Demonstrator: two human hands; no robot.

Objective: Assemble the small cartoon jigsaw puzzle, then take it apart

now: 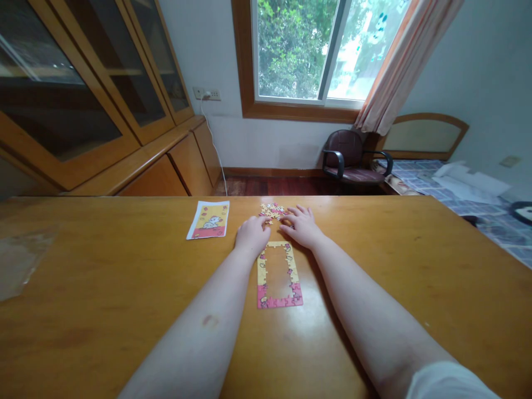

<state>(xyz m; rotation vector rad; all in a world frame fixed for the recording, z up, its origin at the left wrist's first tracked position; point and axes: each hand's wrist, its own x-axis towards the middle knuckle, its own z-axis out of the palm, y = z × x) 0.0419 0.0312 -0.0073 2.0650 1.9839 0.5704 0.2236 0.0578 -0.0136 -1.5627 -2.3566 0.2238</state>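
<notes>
My left hand (252,237) is over the table, thumb and forefinger closed at a small yellow puzzle piece (270,223). Fingers spread, my right hand (303,227) rests at the right side of a heap of loose puzzle pieces (271,210), its fingertips touching or just above some pieces. Between my forearms lies a joined puzzle border (280,302), yellow at the far part and pink at the near end, with bare table inside it. Left of my hands is a picture card (210,219) showing a white cartoon animal on yellow and pink.
The wooden table (124,288) carries a clear plastic bag (20,257) at its far left. Beyond it are a glass-door cabinet (145,133), a window, an office chair (353,158) and a bed (449,172) with papers on it.
</notes>
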